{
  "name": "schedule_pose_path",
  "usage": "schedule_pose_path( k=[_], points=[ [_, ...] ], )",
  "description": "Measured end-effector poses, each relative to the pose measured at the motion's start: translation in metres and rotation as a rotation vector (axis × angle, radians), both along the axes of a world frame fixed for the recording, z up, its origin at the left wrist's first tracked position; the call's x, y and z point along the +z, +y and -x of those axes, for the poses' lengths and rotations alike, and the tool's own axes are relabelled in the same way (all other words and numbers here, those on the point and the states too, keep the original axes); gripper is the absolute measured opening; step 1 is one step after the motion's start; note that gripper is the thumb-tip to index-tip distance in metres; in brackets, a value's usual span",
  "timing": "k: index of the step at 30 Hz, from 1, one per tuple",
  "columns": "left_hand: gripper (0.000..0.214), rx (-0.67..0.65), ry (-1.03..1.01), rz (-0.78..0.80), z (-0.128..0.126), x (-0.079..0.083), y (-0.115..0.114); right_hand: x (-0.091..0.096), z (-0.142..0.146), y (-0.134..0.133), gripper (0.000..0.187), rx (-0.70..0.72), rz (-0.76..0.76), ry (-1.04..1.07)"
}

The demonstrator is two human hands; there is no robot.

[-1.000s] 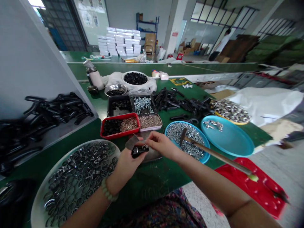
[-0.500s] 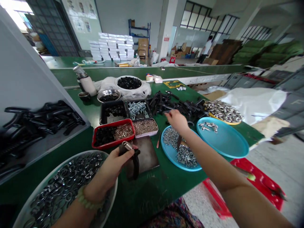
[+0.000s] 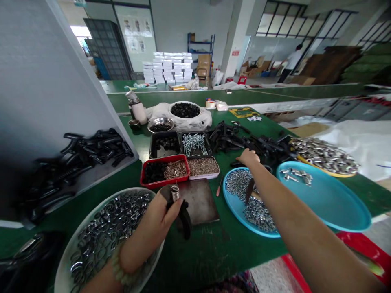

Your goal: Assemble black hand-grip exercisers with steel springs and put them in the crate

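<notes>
My left hand (image 3: 159, 215) is shut on a black plastic handle (image 3: 184, 223) with a threaded metal insert (image 3: 175, 193) standing up from its top. Below that hand lies a wide white tray of metal rings (image 3: 100, 196), and a dark steel plate (image 3: 200, 201) is just to its right. My right hand (image 3: 249, 156) reaches over the rim of a blue tray of hex nuts (image 3: 228, 199), close to a heap of black handles (image 3: 241, 140). Its fingers are curled and partly hidden. A hammer head (image 3: 249, 189) rests on the nuts, its shaft hidden under my forearm.
A red tray of black parts and brass pins (image 3: 161, 156) and several small trays stand on the green bench. A teal tray with bolts (image 3: 324, 203) lies to the right. Black handles fill a grey shelf (image 3: 91, 162) at the left. A person stands far back.
My left hand has turned the handle so the metal insert points up. My right hand has moved further right and stays by the black handles. The view has swung slightly right.
</notes>
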State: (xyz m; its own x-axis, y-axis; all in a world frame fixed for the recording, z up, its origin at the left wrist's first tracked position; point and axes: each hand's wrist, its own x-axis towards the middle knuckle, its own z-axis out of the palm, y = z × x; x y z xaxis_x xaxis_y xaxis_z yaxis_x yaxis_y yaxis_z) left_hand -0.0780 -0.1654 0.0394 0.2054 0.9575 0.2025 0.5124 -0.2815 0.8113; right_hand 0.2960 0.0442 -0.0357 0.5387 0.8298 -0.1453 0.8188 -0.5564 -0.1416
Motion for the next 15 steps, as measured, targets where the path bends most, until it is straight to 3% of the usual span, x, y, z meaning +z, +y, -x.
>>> schedule_pose_path(
  k=[6,10,15],
  points=[
    [0.023,0.007,-0.105,0.130,-0.001,-0.009,-0.012,0.009,0.007,-0.007,0.081,-0.009,-0.132,0.106],
    [0.024,-0.026,-0.160,0.174,-0.002,-0.012,-0.014,0.013,0.015,-0.010,0.062,-0.044,-0.196,0.277],
    [0.023,-0.015,-0.153,0.183,0.000,-0.013,-0.015,0.036,0.037,-0.019,0.049,0.034,-0.457,0.495]
  ],
)
